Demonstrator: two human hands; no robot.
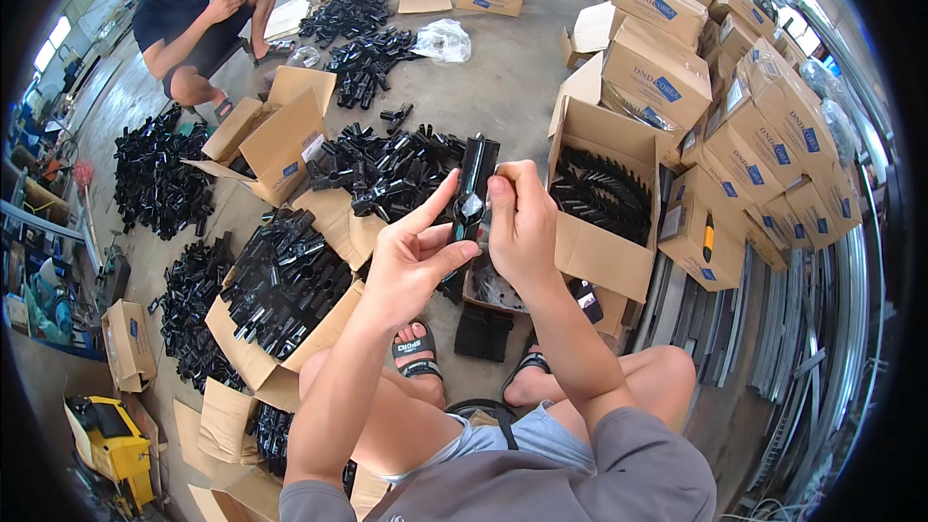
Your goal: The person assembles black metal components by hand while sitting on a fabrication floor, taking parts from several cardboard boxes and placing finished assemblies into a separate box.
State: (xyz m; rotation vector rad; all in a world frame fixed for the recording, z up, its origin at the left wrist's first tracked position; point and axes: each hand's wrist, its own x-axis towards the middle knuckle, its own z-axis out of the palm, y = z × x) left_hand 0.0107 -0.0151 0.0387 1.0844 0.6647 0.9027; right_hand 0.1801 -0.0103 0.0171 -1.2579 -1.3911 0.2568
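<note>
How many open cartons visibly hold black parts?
3: a carton right of the right hand, a second carton at centre-left, a third carton at lower left. More may be hidden.

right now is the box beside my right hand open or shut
Open: the cardboard box right of the right hand has its front flap folded outward, and black parts show inside.

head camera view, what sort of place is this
Probably a workshop or warehouse used for assembling or packing parts: heaps of small black parts lie about, cardboard boxes are stacked at the right, and long metal strips lie below them in the picture.
</note>
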